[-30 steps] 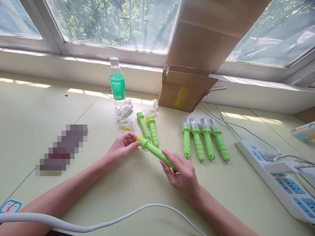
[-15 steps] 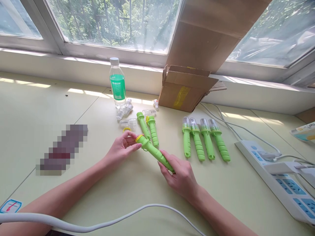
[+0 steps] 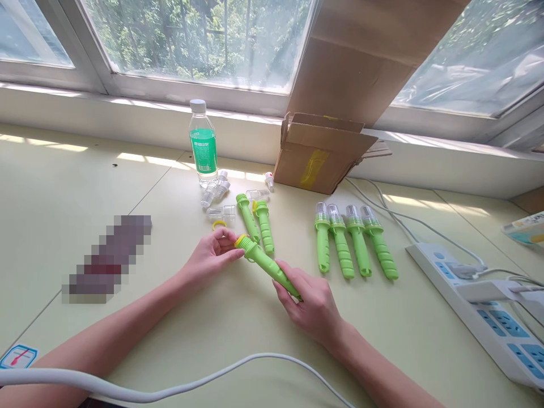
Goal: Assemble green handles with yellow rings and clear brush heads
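My right hand (image 3: 312,303) wraps round the lower end of a green plastic handle (image 3: 268,265) and holds it slanted above the table. A yellow ring (image 3: 240,240) sits at the handle's threaded top end. Thumb and fingers of my left hand (image 3: 216,249) pinch that ring; part of it is hidden by the fingertips. Just beyond lie two more green handles, one plain-topped (image 3: 247,216) and one (image 3: 264,226) with a yellow ring (image 3: 254,206) by its top. A loose yellow ring (image 3: 219,225) rests close to my left hand, beside a clear plastic cap (image 3: 221,213).
Several green handles with clear caps (image 3: 356,241) lie in a row at right. More clear caps (image 3: 208,195) lie near a water bottle (image 3: 203,148). A cardboard box (image 3: 323,156), a power strip (image 3: 480,317) and a white cable (image 3: 255,356) are around. A blurred patch (image 3: 110,255) covers something at left.
Hardly anything differs. The yellow ring and the handle's threaded end have shifted very slightly in my left fingers; both hands keep their hold.
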Demonstrator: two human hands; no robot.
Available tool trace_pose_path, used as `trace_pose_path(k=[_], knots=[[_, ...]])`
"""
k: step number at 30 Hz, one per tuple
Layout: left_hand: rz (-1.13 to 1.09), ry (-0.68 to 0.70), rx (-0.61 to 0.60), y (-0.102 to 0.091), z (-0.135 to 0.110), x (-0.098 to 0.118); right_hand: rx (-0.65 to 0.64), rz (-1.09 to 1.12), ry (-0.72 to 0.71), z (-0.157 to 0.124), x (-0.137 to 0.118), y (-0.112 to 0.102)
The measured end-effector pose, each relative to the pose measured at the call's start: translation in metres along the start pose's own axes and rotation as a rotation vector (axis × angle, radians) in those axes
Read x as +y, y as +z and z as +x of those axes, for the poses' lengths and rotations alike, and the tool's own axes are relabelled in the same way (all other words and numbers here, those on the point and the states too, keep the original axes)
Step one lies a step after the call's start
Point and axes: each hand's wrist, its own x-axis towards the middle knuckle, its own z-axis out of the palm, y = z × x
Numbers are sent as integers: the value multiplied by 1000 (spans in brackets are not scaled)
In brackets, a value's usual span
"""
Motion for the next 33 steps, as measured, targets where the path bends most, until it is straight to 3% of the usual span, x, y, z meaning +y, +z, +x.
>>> trace_pose_path(k=[17, 33], knots=[[226, 170, 102, 6, -7, 5, -8, 15, 23, 1, -2, -1], [-4, -11, 112, 6, -4, 7, -2, -48, -27, 2, -1, -3]])
